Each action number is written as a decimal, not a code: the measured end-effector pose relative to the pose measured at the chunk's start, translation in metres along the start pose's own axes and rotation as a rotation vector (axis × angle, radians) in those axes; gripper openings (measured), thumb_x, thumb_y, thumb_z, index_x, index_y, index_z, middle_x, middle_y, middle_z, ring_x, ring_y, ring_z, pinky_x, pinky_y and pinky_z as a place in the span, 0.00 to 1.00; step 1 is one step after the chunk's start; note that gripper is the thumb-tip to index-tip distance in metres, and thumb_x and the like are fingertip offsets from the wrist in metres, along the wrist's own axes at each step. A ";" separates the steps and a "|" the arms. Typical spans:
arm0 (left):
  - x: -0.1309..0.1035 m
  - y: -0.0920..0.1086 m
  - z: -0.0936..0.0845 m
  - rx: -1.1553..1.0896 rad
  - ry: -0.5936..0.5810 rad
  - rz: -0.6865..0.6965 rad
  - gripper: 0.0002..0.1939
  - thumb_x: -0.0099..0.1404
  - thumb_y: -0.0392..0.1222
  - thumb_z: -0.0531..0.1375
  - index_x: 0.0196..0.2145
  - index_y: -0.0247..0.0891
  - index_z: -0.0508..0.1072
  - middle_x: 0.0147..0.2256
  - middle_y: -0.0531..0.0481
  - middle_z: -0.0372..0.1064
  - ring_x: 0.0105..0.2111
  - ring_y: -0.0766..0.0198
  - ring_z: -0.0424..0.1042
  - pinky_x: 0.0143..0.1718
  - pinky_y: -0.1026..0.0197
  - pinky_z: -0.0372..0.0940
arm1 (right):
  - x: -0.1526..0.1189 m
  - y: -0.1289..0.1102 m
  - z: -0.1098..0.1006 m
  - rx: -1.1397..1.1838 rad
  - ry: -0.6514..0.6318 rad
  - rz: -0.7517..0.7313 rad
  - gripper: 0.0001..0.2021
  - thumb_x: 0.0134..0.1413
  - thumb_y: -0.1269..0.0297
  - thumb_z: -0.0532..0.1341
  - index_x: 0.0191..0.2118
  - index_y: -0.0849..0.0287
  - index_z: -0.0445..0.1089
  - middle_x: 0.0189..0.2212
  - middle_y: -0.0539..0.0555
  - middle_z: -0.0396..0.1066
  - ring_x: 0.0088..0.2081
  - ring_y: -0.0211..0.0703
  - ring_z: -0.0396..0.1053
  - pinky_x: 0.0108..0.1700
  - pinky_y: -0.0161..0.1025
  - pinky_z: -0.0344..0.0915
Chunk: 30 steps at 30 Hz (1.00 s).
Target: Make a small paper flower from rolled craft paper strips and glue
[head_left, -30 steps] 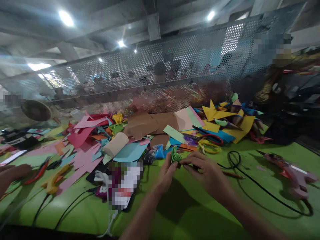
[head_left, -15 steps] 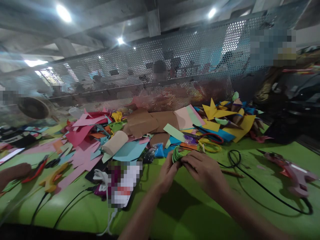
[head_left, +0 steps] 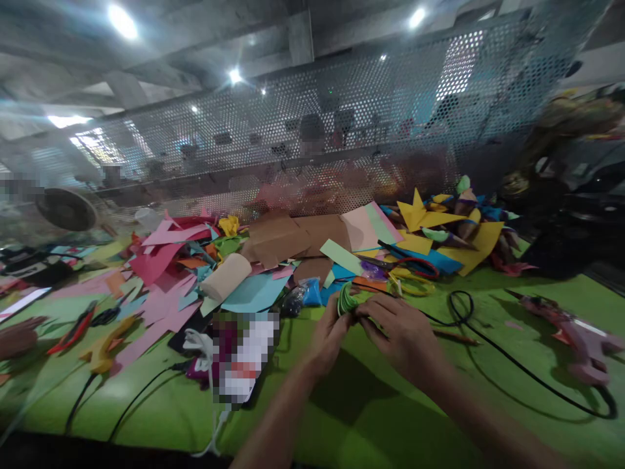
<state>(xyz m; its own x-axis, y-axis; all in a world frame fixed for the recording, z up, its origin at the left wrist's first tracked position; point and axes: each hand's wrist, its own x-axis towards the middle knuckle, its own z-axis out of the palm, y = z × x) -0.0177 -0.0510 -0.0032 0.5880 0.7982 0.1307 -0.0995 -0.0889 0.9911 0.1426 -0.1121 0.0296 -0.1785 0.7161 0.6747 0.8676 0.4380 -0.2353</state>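
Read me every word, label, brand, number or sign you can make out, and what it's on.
No text can be read.
White object: pixelated, nothing legible.
Pink glue gun: too blurred to read any marking.
Blue packet: too small to tell.

Lights [head_left: 122, 21] glow on a grey beamed ceiling [head_left: 234, 32] above a perforated metal screen [head_left: 342, 130].
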 end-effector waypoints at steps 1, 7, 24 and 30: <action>0.000 -0.001 0.000 0.007 0.001 0.000 0.25 0.70 0.52 0.54 0.60 0.40 0.64 0.59 0.45 0.65 0.57 0.55 0.65 0.60 0.53 0.61 | 0.000 0.000 0.000 0.002 0.003 0.000 0.08 0.63 0.73 0.56 0.37 0.58 0.72 0.34 0.54 0.75 0.35 0.45 0.72 0.37 0.40 0.62; 0.001 -0.007 -0.002 0.044 0.015 0.001 0.27 0.69 0.55 0.54 0.60 0.39 0.64 0.52 0.43 0.68 0.50 0.55 0.67 0.56 0.54 0.63 | -0.002 0.002 0.003 0.038 0.009 0.023 0.06 0.62 0.74 0.57 0.37 0.59 0.71 0.33 0.54 0.74 0.35 0.46 0.71 0.37 0.41 0.63; 0.002 -0.005 0.000 0.065 0.064 0.028 0.23 0.70 0.50 0.53 0.60 0.44 0.66 0.55 0.47 0.69 0.57 0.55 0.65 0.61 0.54 0.58 | -0.008 0.006 -0.006 0.017 0.005 0.076 0.05 0.63 0.69 0.58 0.41 0.57 0.71 0.36 0.55 0.75 0.38 0.47 0.73 0.39 0.41 0.67; 0.000 -0.002 -0.001 0.118 0.076 0.006 0.24 0.70 0.54 0.53 0.60 0.44 0.66 0.52 0.46 0.71 0.52 0.55 0.68 0.59 0.54 0.59 | -0.039 0.035 -0.048 -0.099 0.076 0.220 0.07 0.64 0.62 0.58 0.42 0.55 0.73 0.37 0.54 0.76 0.29 0.42 0.74 0.31 0.38 0.68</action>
<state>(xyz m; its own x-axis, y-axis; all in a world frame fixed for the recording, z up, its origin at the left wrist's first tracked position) -0.0184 -0.0507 -0.0050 0.5246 0.8401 0.1382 -0.0047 -0.1595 0.9872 0.2025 -0.1512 0.0285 0.0520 0.7441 0.6660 0.9237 0.2176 -0.3152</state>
